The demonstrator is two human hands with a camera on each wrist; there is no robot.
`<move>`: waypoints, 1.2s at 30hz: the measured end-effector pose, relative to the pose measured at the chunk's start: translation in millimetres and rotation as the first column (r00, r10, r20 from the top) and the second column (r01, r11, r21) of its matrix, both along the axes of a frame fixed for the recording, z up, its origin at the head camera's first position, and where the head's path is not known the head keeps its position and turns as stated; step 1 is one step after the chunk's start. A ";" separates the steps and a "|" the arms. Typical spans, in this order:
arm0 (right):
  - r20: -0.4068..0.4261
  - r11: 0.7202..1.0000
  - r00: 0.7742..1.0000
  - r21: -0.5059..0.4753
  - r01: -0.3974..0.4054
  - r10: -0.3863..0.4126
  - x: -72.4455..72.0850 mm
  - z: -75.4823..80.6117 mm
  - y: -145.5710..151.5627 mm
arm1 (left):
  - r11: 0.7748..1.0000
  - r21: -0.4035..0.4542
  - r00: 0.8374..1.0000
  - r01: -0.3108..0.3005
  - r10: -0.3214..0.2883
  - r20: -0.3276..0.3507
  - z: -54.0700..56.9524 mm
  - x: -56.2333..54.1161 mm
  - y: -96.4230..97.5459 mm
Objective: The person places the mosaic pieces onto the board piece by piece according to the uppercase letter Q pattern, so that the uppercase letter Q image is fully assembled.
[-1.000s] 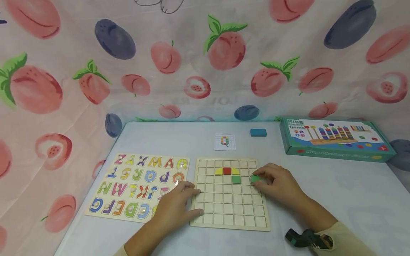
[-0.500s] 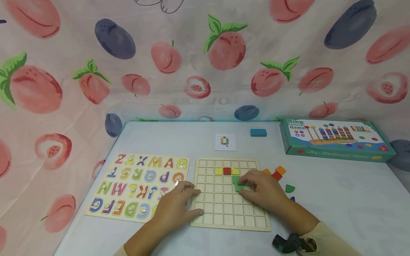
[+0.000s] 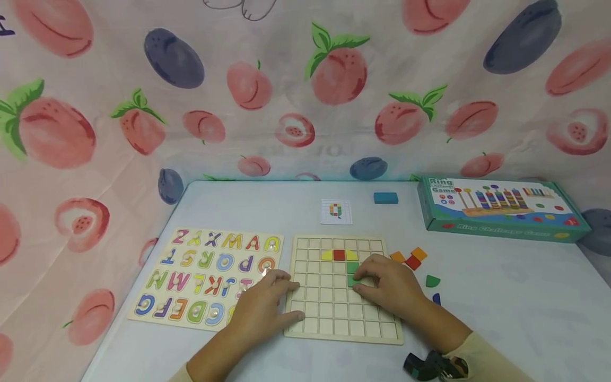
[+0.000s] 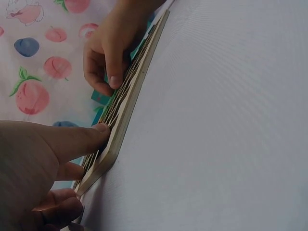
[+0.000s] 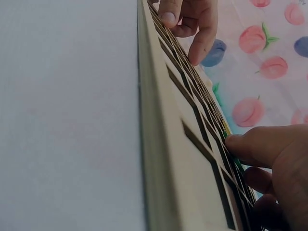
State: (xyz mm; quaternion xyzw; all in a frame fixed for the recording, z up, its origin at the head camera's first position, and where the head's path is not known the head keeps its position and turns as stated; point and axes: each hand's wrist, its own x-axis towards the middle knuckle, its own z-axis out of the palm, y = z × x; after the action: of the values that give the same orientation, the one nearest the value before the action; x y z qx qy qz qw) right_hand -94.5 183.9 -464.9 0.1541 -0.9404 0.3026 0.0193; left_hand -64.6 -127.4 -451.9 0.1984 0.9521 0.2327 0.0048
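My right hand (image 3: 393,284) pinches a green square tile (image 3: 351,281) between thumb and index finger, low over the wooden grid board (image 3: 334,312). Directly above it on the board sits another green square (image 3: 352,267). The row over that holds a red square (image 3: 339,255) between two yellow corner pieces (image 3: 327,255). My left hand (image 3: 264,302) rests at the board's left edge, thumb and fingers spread apart on the rim. In the left wrist view its thumb (image 4: 91,139) lies over the board's edge. The right wrist view shows the right thumb (image 5: 240,144) beside a sliver of green.
Orange tiles (image 3: 419,253), a red tile (image 3: 412,262), a green rounded piece (image 3: 432,281) and a blue piece (image 3: 436,299) lie right of the board. An alphabet puzzle (image 3: 200,278) lies left. Behind are a pattern card (image 3: 336,212), a blue block (image 3: 385,198) and a game box (image 3: 501,209).
My right hand has carried the green tile leftward from the board's right edge to the cell below the other green square, uncovering loose pieces. My left hand has stayed at the edge.
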 end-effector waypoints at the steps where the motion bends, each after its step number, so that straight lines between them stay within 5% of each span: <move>1: 0.000 1.000 1.000 0.000 -0.001 0.001 0.3 0.2 0.4 | 1.000 0.001 1.000 0.002 -0.002 0.001 0.1 0.2 0.1; 11: 0.021 0.990 1.000 -0.142 0.014 -0.011 3.2 4.8 15.8 | 1.000 -0.003 1.000 0.000 0.000 -0.009 0.6 0.1 1.3; 17: -0.068 0.979 0.998 -0.203 -0.004 -0.010 -0.8 9.7 36.6 | 1.000 0.003 1.000 -0.010 0.010 -0.015 -0.5 -0.4 1.4; 22: -0.102 0.981 0.993 -0.193 0.031 -0.051 -7.0 10.7 65.3 | 1.000 0.013 1.000 -0.010 0.010 -0.018 -0.6 0.5 1.5; 29: 0.024 0.980 0.989 -0.129 0.150 -0.148 -14.6 9.1 116.6 | 1.000 -0.002 1.000 -0.006 0.006 0.000 -2.2 0.2 1.3; 36: 0.084 0.998 0.994 -0.002 0.070 -0.070 -24.7 4.3 136.5 | 1.000 -0.012 1.000 -0.011 0.012 0.008 -1.9 0.2 0.8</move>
State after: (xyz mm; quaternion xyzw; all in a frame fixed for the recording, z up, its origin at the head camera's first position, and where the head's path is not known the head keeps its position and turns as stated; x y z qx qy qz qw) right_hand -119.2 320.4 -460.6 0.1082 -0.9443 0.3105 -0.0092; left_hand -64.3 -126.6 -453.7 0.1920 0.9546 0.2277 0.0084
